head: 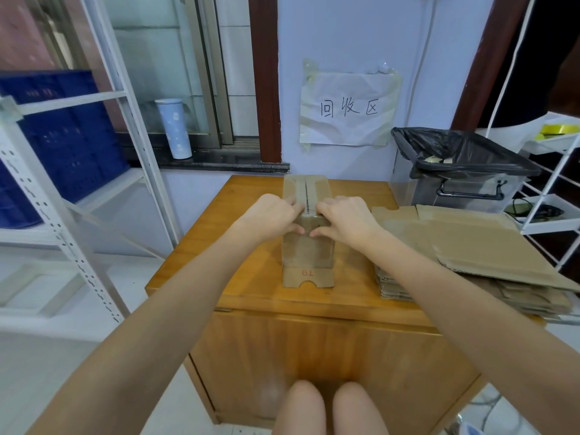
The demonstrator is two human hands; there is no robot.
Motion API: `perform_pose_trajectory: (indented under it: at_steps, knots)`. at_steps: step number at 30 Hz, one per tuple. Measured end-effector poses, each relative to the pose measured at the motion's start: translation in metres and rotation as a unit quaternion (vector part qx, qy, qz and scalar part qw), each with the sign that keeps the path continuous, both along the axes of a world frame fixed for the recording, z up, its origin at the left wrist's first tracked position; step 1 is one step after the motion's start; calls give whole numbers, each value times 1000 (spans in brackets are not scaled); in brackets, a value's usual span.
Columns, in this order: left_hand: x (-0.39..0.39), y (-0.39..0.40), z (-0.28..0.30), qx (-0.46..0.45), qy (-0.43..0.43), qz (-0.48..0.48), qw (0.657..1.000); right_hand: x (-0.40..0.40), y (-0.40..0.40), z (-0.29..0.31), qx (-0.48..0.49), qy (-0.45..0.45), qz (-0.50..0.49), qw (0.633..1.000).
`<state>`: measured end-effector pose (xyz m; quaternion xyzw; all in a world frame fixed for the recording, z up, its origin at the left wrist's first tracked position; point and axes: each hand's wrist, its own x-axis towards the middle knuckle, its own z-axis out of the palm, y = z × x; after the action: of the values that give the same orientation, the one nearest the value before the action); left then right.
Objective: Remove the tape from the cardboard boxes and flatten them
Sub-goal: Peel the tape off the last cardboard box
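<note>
Cardboard box upright at the middle of the wooden table, top flaps meeting along a centre seam, a notched flap marked "T9" lying flat toward the near edge. Left hand gripping the box's top near edge, fingers on the left flap by the seam, thumb on the front face. Right hand gripping likewise on the right flap. Stack of flattened cardboard on the table's right side, just beside the box. Behind it, black-lined bin; paper sign taped to the wall.
</note>
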<state>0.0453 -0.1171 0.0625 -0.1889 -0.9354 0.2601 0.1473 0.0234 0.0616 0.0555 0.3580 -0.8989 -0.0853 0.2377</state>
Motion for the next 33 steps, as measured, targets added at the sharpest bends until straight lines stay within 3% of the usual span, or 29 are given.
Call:
perform_pose_trajectory:
  at_steps: [5,18,22,33]
  knots:
    - [5,2,-6,-63,27,-13,998,-1,3,-6,-36,42,79,995]
    - [4,1,-10,-58,34,-31,997,2,3,-6,-20,71,72,995]
    - [3,2,-11,-45,42,-37,997,5,-6,-12,-12,69,14,997]
    - [1,0,-13,-8,44,-30,999,-3,-5,-16,-32,112,52,992]
